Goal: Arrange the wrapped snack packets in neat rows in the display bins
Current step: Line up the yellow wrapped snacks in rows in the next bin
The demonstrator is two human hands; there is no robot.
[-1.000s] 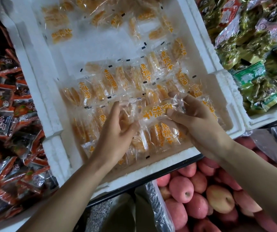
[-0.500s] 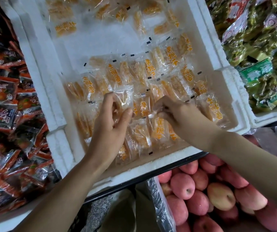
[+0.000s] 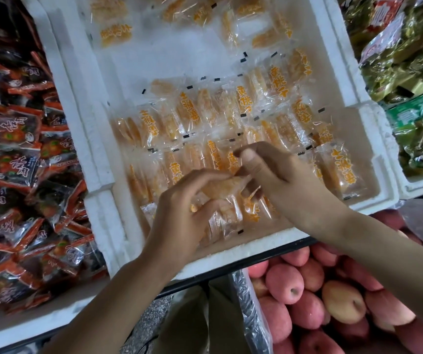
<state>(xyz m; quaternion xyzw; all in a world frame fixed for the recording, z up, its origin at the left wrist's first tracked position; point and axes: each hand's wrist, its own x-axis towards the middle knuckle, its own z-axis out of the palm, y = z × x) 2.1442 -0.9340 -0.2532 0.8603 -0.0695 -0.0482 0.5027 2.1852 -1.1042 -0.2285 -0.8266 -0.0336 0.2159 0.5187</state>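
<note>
A white foam bin (image 3: pixel 269 241) holds clear packets of orange dried fruit. Rows of these packets (image 3: pixel 205 116) lie side by side in its near half, and several loose packets (image 3: pixel 115 34) are scattered at the far end. Over the front row, my left hand (image 3: pixel 179 221) curls its fingers round one clear packet (image 3: pixel 224 186). My right hand (image 3: pixel 276 175) meets it from the right and pinches the same packet between thumb and fingers. Both hands hide part of the front row.
Left of the foam bin lies a bin of red-and-black packets (image 3: pixel 13 175). At the right stands another foam bin of green and gold packets (image 3: pixel 414 98). Below the shelf edge is a crate of red apples (image 3: pixel 320 302) beside a plastic sheet.
My two hands have come together at the front row. The left hand has dropped toward the near edge and both now hold one packet between them.
</note>
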